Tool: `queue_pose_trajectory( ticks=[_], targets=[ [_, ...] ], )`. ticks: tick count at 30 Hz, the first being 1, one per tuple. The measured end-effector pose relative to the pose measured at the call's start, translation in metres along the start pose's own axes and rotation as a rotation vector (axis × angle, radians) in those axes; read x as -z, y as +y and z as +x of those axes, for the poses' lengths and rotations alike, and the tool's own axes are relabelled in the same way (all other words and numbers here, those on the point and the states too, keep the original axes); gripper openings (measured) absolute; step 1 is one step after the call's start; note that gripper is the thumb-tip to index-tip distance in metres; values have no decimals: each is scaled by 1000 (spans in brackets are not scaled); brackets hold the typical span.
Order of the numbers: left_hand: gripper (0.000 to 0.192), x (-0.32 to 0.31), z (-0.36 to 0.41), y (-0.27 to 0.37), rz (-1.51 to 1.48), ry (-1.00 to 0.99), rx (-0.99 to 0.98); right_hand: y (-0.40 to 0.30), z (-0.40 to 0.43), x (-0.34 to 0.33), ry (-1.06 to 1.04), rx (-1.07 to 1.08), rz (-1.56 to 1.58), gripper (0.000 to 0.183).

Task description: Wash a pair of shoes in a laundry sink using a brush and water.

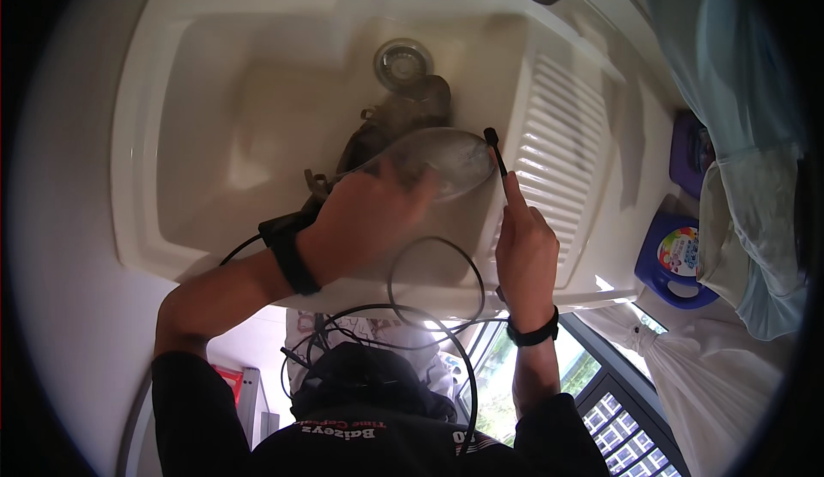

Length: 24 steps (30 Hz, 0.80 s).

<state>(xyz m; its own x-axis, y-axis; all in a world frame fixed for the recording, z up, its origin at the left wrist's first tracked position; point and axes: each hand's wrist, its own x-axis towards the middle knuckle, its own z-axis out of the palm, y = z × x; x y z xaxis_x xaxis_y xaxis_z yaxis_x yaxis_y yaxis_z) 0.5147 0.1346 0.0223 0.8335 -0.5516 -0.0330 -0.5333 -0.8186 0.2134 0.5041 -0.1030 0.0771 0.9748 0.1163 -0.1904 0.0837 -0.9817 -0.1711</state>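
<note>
A pale, rounded object that looks like a shoe (460, 155) is tilted over the wash basin (212, 116). My left hand (373, 213) grips it at its left part; the hand is blurred and hides much of that part. In my right hand (529, 245) is a slim black brush (499, 155), with the index finger stretched along its handle and the brush head at the right end of the pale object. A dark brown shoe (418, 100) with loops lies in the basin below the drain, partly hidden behind my left hand and the pale object.
The metal drain (403, 65) is near the basin's far side. A ribbed washboard surface (560, 155) forms the basin's right side. Blue detergent bottle (676, 261), purple container (689, 155) and hanging cloth (747, 90) are at right. A black cable (473, 374) loops before my body.
</note>
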Motion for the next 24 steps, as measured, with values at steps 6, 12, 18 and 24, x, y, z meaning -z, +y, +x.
queue_pose_trajectory(
  ticks=[6,12,18,24],
  targets=[
    [45,4,-3,-2,31,5,-17,6,-27,11,-14,-21,183,59],
    [46,1,-3,-9,-74,-13,-2,2,-10,9,0,62,183,61],
    [46,-1,-6,-10,-26,-6,-9,1,-17,15,-63,33,192,63],
    [46,-1,-6,-13,-19,-5,-12,-2,-3,11,-64,14,186,62]
  ],
)
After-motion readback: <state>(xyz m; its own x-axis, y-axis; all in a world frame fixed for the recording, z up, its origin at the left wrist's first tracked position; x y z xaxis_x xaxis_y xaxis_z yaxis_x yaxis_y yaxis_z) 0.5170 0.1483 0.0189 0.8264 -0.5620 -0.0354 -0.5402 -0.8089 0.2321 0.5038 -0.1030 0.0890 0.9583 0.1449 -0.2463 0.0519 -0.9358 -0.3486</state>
